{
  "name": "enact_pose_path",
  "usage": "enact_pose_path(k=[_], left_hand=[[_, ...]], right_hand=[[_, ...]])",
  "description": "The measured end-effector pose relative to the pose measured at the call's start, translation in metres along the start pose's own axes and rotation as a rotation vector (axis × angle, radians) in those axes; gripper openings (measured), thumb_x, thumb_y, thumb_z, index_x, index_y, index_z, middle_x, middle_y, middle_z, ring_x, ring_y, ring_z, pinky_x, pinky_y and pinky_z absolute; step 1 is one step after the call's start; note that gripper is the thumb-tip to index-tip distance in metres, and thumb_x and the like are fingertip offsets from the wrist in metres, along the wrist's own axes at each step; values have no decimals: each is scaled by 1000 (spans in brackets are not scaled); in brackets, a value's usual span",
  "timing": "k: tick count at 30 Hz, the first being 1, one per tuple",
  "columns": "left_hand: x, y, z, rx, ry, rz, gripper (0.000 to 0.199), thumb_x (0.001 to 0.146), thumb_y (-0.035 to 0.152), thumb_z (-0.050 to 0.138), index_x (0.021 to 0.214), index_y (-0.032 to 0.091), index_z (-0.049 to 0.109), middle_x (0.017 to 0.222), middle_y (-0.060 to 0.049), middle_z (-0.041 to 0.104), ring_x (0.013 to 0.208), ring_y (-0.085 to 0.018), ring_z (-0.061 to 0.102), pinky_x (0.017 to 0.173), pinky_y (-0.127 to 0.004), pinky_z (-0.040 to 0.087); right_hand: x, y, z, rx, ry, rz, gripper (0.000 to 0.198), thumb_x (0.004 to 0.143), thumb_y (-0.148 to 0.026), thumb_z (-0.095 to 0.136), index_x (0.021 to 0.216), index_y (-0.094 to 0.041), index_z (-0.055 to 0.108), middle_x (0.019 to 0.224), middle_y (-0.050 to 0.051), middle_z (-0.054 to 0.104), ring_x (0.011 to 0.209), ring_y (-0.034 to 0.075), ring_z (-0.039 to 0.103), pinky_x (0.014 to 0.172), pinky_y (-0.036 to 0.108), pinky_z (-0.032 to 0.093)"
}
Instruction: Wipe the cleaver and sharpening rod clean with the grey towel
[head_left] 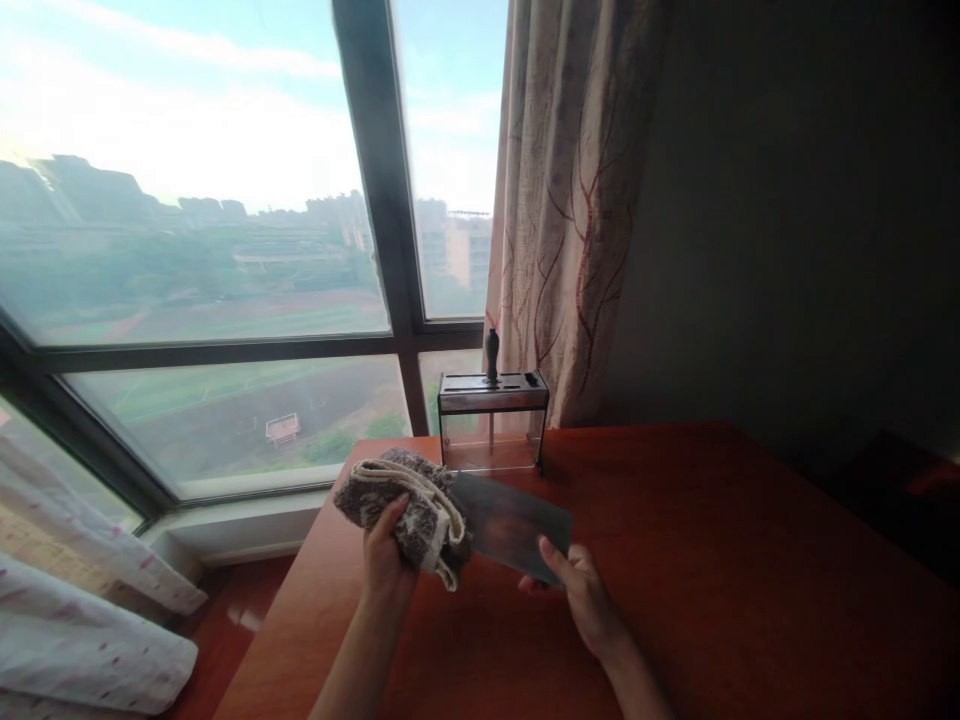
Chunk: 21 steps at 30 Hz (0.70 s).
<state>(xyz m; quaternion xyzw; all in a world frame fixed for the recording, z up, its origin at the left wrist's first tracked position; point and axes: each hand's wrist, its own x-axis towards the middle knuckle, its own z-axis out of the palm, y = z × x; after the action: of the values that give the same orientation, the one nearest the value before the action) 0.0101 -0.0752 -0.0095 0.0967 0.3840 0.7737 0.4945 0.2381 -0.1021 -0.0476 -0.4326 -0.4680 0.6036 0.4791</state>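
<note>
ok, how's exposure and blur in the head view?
Head view: bright window backlights everything, sky blown out; right wall near black; grey steel cleaver blade and grey knitted cloth dim but readable; window frame bows from wide-angle distortion.

Both forearms are bare, with no sleeves in view. The left hand point(386, 560) and right hand point(581, 595) wear no gloves; fingers slender, nails short.

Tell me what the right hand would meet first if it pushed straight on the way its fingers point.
The right hand points up and left along the cleaver blade it holds. Going on, it would probably meet the cloth bunched in the left hand, though depth is unclear.
</note>
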Motion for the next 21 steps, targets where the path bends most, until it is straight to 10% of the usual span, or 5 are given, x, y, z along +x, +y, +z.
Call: enact_pose_path(k=[21], left_hand=[[9,2,-11,322,164,384,37,52,20,83,86,15,69,78,0,70,62,-16,64,56,-26,54]], right_hand=[[-1,11,-5,-37,20,-119,42,79,-56,63,72,-15,64,67,3,61,65,18,54,62,27,43]])
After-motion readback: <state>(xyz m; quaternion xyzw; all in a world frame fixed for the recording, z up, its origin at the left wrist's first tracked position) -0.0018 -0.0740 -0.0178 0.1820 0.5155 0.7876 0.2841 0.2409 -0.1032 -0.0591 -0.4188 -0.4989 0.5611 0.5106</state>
